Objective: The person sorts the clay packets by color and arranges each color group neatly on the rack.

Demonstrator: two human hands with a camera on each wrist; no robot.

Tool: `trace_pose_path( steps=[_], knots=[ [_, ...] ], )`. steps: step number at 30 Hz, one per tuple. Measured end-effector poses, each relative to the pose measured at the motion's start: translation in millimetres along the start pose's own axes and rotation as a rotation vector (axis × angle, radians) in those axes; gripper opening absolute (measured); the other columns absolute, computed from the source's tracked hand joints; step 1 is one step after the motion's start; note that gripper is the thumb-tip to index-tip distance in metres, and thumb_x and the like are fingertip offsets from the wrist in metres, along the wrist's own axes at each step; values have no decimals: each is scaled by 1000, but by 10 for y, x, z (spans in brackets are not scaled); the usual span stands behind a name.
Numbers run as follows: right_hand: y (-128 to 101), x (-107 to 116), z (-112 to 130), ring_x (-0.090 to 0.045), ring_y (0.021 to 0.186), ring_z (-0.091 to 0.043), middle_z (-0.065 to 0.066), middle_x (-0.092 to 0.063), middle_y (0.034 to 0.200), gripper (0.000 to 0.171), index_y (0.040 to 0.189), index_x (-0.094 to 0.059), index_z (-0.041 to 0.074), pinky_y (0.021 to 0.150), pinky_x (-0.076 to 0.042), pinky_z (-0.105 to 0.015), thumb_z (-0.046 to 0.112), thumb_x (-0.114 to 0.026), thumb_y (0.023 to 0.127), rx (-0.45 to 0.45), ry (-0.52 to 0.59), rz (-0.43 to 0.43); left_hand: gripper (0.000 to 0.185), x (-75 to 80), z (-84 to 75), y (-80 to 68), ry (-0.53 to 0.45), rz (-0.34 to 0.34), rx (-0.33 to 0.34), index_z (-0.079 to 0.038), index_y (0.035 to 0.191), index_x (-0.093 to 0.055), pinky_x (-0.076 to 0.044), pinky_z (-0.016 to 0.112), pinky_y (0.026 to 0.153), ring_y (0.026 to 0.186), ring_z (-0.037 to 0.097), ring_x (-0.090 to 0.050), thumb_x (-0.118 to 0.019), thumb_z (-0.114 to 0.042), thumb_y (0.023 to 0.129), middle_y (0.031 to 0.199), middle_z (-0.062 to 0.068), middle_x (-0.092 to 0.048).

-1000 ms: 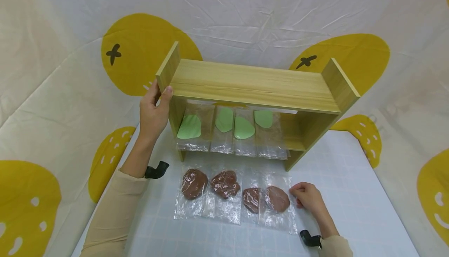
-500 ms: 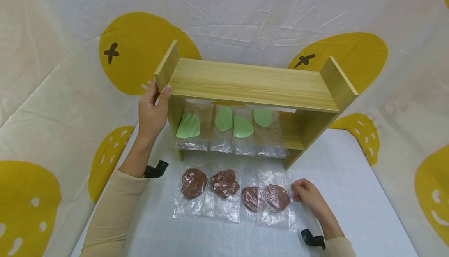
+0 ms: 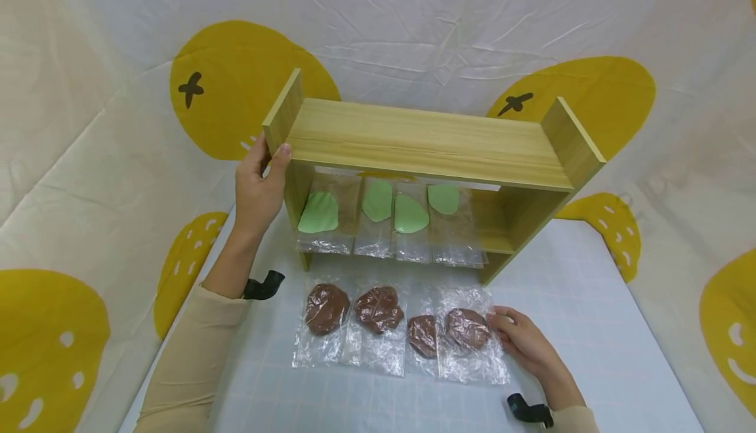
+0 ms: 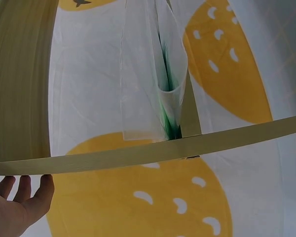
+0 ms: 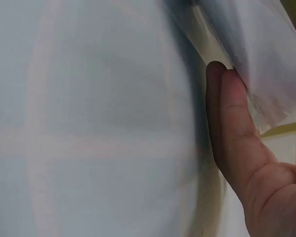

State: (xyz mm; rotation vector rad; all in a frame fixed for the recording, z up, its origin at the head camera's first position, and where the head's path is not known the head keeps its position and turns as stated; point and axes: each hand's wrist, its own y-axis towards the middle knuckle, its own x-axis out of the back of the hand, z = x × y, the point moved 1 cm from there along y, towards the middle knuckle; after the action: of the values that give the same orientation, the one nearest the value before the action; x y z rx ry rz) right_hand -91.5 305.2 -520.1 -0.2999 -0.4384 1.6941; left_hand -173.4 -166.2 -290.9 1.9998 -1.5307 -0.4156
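Overhead, the right hand (image 3: 522,341) pinches the rightmost clear plastic bag of brown dough (image 3: 469,344), lower centre on the counter (image 3: 590,328): judged light, limp, slippery, best taken by its edge. The left hand (image 3: 260,190) grips the light wooden shelf (image 3: 425,141). At the left wrist, fingers (image 4: 39,190) are hooked under the shelf board. At the right wrist, a finger (image 5: 232,123) lies under crinkly film.

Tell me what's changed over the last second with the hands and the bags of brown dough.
The right hand has slid in against the rightmost brown dough bag and taken hold of its edge; that bag's near right corner has shifted slightly rightward. The left hand stays gripping the wooden shelf at its left end. The other brown bags and the green dough bags haven't moved.
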Motion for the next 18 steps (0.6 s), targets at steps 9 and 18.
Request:
trace_pose_path(
  steps=[9,18],
  knots=[
    [-3,77,-111,-63,108,-21,-18,-61,126,70,145,-23,-22,89,-53,-33,5,-65,96,46,-11,216,40,-4,-58,-15,9,-8,6,2,141,-54,-47,38,99,121,23,-55,-55,-11,103,133,19,-60],
    [-37,47,-140,-68,97,-26,-19,-62,120,71,153,-17,2,79,-58,-36,1,-61,97,3,107,314,41,-1,-67,-11,12,-9,5,2,142,-53,-46,39,100,121,23,-56,-54,-10,103,133,19,-60]
  ],
)
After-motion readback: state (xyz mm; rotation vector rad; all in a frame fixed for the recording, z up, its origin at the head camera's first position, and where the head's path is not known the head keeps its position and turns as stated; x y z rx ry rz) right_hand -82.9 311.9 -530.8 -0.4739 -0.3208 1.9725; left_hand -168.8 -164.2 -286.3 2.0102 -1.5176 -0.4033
